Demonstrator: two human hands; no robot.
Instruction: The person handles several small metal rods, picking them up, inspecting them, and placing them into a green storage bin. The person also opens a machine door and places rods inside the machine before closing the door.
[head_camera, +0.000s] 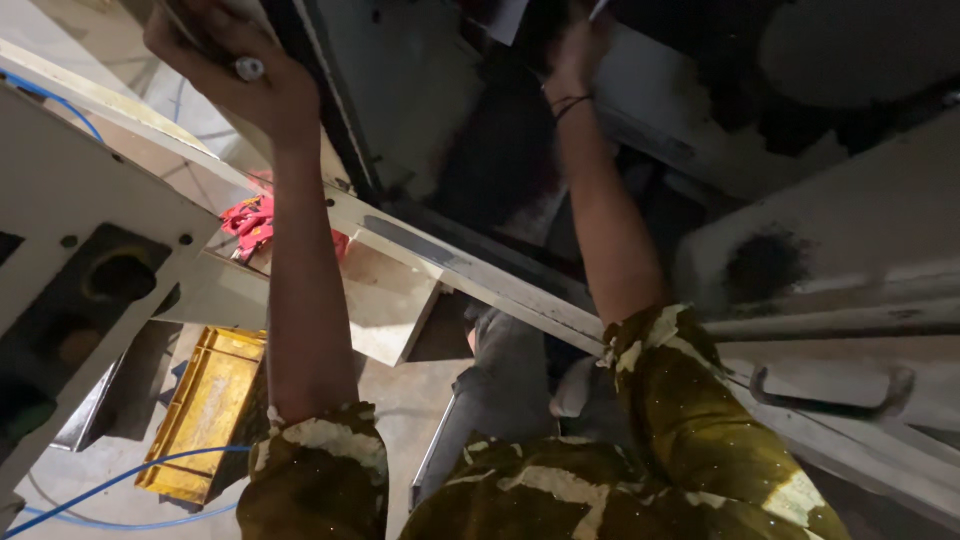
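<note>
Reaching up into a grimy white machine (850, 240): left hand (235, 70) gripping a marker (248, 68), right hand (575, 50) fingers unclear.

We are seeing a yellow tray (205, 410), a red cloth (250, 222) and a blue cable (120, 480). Our sleeves (690, 420) are showing an olive pattern with cream patches.

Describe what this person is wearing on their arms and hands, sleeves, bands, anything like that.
Both hands are bare, with no gloves. The left hand has nothing on its wrist. The right hand has a thin dark band around the wrist. Both forearms are uncovered; the sleeves are pushed up near the elbows, olive-brown fabric with pale cream patches in a mottled pattern.
</note>
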